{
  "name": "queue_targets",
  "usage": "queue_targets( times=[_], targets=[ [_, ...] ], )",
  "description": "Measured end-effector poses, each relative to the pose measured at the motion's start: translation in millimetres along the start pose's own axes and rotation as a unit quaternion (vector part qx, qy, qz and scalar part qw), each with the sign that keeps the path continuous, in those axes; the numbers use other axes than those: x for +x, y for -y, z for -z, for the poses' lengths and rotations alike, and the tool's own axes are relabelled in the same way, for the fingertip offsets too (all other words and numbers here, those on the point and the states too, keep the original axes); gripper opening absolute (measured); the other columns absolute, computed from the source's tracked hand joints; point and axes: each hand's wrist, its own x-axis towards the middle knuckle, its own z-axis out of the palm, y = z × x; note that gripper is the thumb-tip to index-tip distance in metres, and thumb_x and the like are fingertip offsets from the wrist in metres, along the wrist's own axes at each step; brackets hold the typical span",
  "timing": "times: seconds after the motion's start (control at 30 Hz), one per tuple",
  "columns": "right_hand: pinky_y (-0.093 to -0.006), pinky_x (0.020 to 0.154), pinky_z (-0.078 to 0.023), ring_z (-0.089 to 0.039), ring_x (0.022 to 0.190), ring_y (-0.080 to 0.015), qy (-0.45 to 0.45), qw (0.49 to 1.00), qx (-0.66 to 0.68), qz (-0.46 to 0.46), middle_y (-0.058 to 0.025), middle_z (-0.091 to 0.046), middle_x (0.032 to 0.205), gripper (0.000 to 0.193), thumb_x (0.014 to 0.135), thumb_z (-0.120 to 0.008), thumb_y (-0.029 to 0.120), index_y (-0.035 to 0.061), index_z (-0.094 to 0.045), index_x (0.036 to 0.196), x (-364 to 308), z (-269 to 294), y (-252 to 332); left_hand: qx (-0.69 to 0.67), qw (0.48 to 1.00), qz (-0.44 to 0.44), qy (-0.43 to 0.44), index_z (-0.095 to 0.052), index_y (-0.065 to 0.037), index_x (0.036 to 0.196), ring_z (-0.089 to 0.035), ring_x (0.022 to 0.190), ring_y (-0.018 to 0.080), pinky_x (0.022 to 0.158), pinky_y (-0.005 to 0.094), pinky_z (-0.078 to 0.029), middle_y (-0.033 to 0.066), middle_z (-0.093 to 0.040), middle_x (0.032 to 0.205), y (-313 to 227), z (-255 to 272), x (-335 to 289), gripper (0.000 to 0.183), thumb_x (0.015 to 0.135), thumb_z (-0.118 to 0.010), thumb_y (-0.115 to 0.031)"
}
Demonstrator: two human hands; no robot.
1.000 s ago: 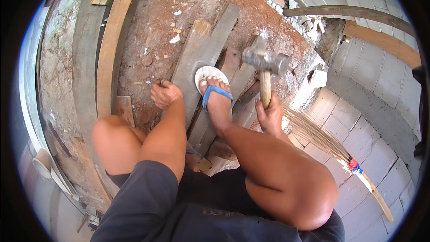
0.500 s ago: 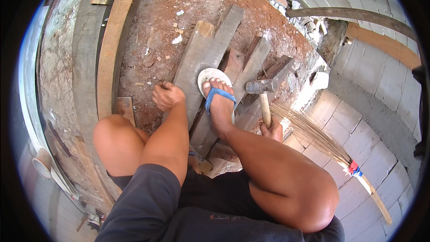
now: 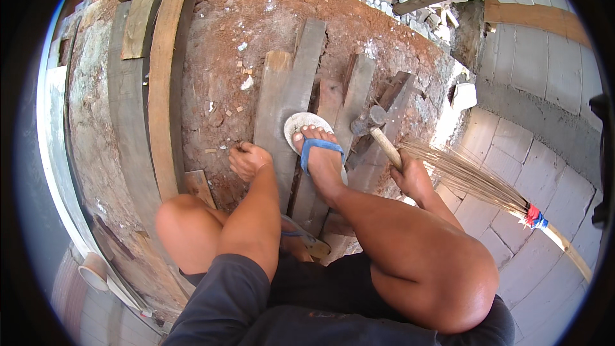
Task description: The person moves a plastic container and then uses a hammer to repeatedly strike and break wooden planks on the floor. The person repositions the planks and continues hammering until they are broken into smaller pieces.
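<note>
Where reddish dirt (image 3: 214, 77) is spreading, planks (image 3: 272, 96) are lying toward its right edge, sandalled foot (image 3: 325, 161) resting atop. Hammer (image 3: 383, 142) is showing at planks' right edge, right hand (image 3: 413, 178) wrapping handle. Left hand (image 3: 250, 161), fingers curled, is showing by planks' left edge; contents unclear.

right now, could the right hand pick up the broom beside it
Probably not while its grip is taken: the right hand is closed around the hammer handle. The way otherwise looks free, with the broom's bristles right beside that hand.
</note>
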Motion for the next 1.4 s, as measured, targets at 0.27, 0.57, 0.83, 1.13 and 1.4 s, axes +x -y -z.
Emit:
queue_targets(
  times=[0.27,0.57,0.83,1.13,1.4],
  targets=[
    [-0.0443,0.066,-0.05,-0.065,0.068,-0.0389,-0.024,1.0,-0.011,0.0,-0.0251,-0.063,0.075,0.025,0.079,-0.064,0.013,-0.0018,-0.057,0.098,6.4,5.7,0.1,0.002,1.0,0.01,-0.004,-0.063,-0.007,0.104,-0.055,0.105,0.0319,0.089,0.0464,-0.043,0.0125,-0.061,0.108,-2.7,1.4,1.0,0.033,0.087,-0.049,-0.032],
    [-0.0453,0.064,-0.051,-0.064,0.066,-0.0388,-0.122,0.977,-0.164,0.064,-0.0219,-0.064,0.071,0.027,0.085,-0.069,0.021,-0.0012,-0.059,0.098,37.6,103.9,49.7,-0.002,1.0,0.008,-0.004,-0.063,-0.007,0.105,-0.054,0.106,0.0323,0.089,0.0464,-0.044,0.0124,-0.061,0.109,1.9,-2.9,4.0,0.034,0.087,-0.049,-0.032],
    [-0.0509,0.069,-0.051,-0.066,0.076,-0.0427,-0.187,0.939,-0.28,0.07,-0.0257,-0.066,0.079,0.037,0.094,-0.057,0.038,0.0028,-0.061,0.105,75.6,163.4,109.1,-0.012,0.999,0.026,0.018,-0.064,-0.011,0.1,-0.055,0.106,0.0305,0.09,0.0449,-0.044,0.0093,-0.062,0.108,1.7,-2.5,4.1,0.029,0.084,-0.049,-0.03],
    [-0.0504,0.082,-0.053,-0.067,0.091,-0.0394,-0.02,0.881,-0.472,0.0,-0.0256,-0.067,0.1,0.038,0.094,-0.052,0.033,0.0018,-0.062,0.112,113.7,150.5,116.0,-0.03,0.999,0.021,0.01,-0.064,-0.012,0.099,-0.056,0.103,0.0305,0.088,0.0455,-0.045,0.0088,-0.062,0.106,4.0,-6.4,7.6,0.027,0.083,-0.05,-0.03],
    [-0.0487,0.08,-0.053,-0.066,0.092,-0.0401,-0.081,0.917,-0.384,0.071,-0.0258,-0.067,0.096,0.033,0.094,-0.052,0.027,0.0005,-0.063,0.11,120.8,137.9,132.0,-0.025,1.0,0.016,0.0,-0.064,-0.012,0.1,-0.055,0.106,0.0298,0.089,0.0454,-0.045,0.0084,-0.062,0.105,5.6,-5.1,4.6,0.028,0.084,-0.051,-0.03]
  ],
)
